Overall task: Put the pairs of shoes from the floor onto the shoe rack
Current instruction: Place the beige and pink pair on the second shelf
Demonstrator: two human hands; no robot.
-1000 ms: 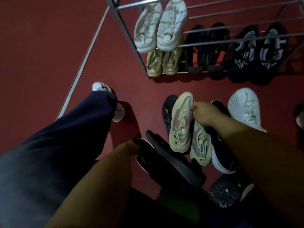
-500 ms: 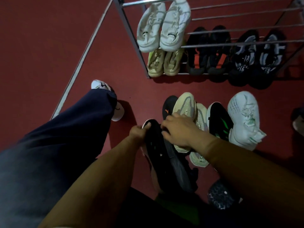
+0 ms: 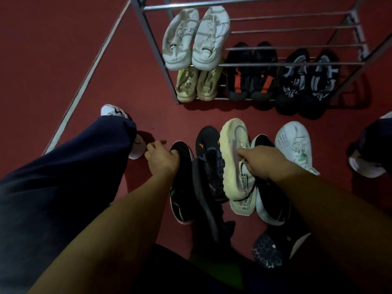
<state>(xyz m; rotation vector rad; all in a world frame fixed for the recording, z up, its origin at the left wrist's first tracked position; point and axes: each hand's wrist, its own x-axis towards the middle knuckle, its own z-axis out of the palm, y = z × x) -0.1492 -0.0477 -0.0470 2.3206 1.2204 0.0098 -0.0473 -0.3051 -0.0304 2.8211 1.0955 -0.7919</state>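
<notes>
A metal shoe rack [image 3: 148, 37] stands at the top. It holds a white pair [image 3: 195, 39] on an upper shelf and a beige, a black-orange and a black-white pair on the bottom shelf. Several shoes lie on the red floor below it. My left hand [image 3: 162, 159] grips the toe end of a black shoe [image 3: 182, 196] with a pale sole rim. My right hand [image 3: 261, 161] is closed on a cream shoe [image 3: 233, 149], tilted on its side over its mate [image 3: 244, 203]. Between them lies a black shoe with an orange mark [image 3: 209, 149].
A black shoe with a white sole [image 3: 269, 200] and a white shoe [image 3: 296, 145] lie to the right. A dark patterned shoe [image 3: 269, 251] sits near the bottom. My left leg in dark trousers [image 3: 63, 177] and its white shoe [image 3: 112, 111] fill the left.
My right hand left the black shoes at the left and took hold of the cream shoe, tipping it up. My left hand slid forward along the black shoe toward its toe.
</notes>
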